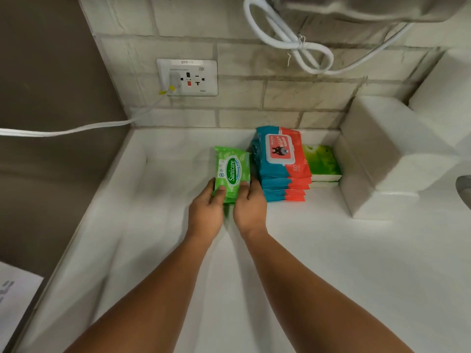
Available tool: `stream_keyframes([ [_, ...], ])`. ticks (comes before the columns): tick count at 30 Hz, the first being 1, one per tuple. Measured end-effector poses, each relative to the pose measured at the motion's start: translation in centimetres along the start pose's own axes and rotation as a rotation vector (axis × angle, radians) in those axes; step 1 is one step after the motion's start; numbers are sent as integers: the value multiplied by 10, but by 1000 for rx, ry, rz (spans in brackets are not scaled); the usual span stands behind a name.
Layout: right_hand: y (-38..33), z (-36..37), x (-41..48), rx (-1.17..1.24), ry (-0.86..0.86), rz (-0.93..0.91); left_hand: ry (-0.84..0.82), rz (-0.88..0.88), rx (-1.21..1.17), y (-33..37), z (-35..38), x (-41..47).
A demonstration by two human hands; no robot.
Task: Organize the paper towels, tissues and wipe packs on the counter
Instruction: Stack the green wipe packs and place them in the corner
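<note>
Sanicare wipe pack (231, 171) sits centre frame on the white tabletop (331, 263), long axis running toward the tiled wall at the top of the frame, near end pointing back at me.

Grip state: both hands on its near end. Left hand (207, 209) has its thumb on top of the near-left corner, fingers tucked under or beside that edge; right hand (249, 208) mirrors it on the near-right corner. Fingers partly curled, closed on the pack, not a tight squeeze as far as I can tell. There looks to be more green under the near edge, so it may be more than one pack; can't confirm.

Key relation: blue-and-red wipe stack (283, 166) is immediately right of the Sanicare pack, edges just beside each other or touching, can't tell which. Stack's long axis also runs toward the wall, so the two are roughly parallel; the green pack is tilted slightly, far end leaning right. Green tissue packs (322, 161) sit right of that stack, then white paper towel bundles (390, 154) at the right edge of the frame.

Judgement: next move is a short nudge right and a small twist to square the pack against the stack. Right hand is nearer the stack, and its knuckles are already close to the stack's near corner, so there's a risk of bumping the lower packs out of line. Left hand should do the pushing.
</note>
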State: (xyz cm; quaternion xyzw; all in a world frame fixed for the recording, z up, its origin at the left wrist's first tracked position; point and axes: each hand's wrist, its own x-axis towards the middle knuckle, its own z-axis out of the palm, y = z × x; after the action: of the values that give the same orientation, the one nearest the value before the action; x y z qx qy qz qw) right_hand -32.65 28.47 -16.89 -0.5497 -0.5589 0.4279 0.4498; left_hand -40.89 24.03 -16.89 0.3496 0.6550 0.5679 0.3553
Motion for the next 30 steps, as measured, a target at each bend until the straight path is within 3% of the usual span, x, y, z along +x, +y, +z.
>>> stream_keyframes([
  [8, 3, 17, 21, 18, 97, -29, 26, 111, 171, -3, 4, 27],
  [22, 4, 34, 36, -14, 167, -60, 21, 136, 203, -3, 6, 49],
  [27, 5, 32, 30, 93, 186, -26, 183, 29, 31, -3, 5, 48],
  [30, 7, 30, 24, 99, 188, -51, 162, 47, -7, -3, 3, 47],
])
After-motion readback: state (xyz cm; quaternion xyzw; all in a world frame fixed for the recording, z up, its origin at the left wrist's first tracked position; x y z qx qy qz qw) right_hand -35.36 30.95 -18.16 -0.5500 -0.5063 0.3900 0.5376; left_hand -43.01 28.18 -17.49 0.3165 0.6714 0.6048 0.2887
